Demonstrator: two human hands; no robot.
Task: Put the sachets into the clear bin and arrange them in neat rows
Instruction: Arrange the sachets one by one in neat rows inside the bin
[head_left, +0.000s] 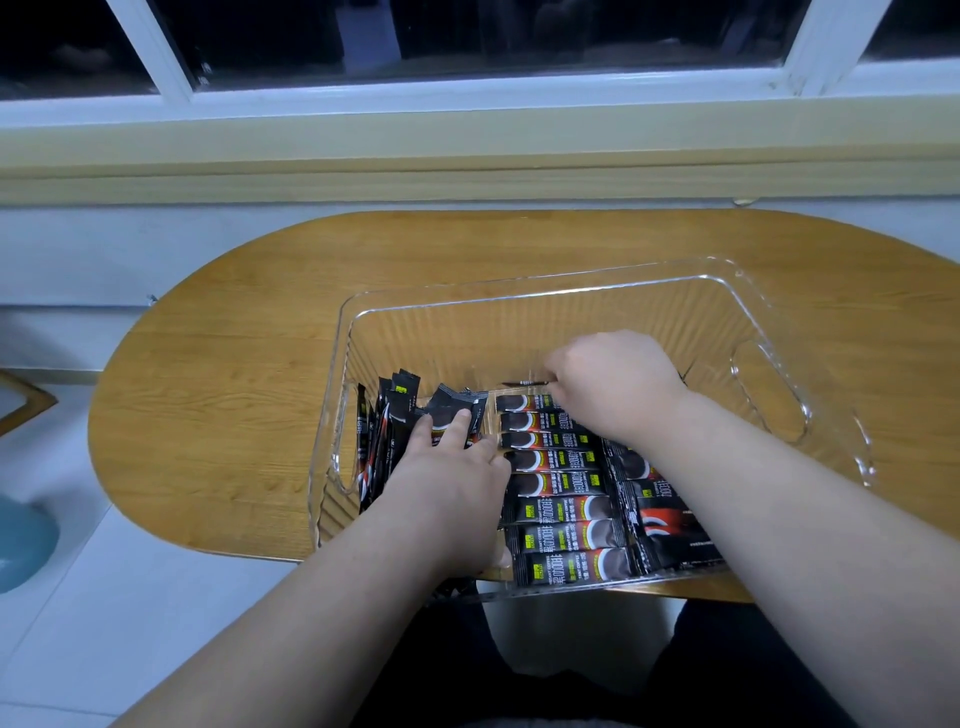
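The left hand (447, 467) is lying flat with straight fingers, pressing on the leaning sachets (387, 426) at the left end of the clear bin (571, 283). The right hand (618, 384) is curling its fingers and seemingly pinching a single sachet (524, 383) edge-on beyond the flat row (558, 483). Should that pressure ease, the leaning stack is likely toppling across the row. The right forearm is crossing the loose sachets (657, 519) and risks dragging them askew. The bin is sitting on the tabletop (234, 322).
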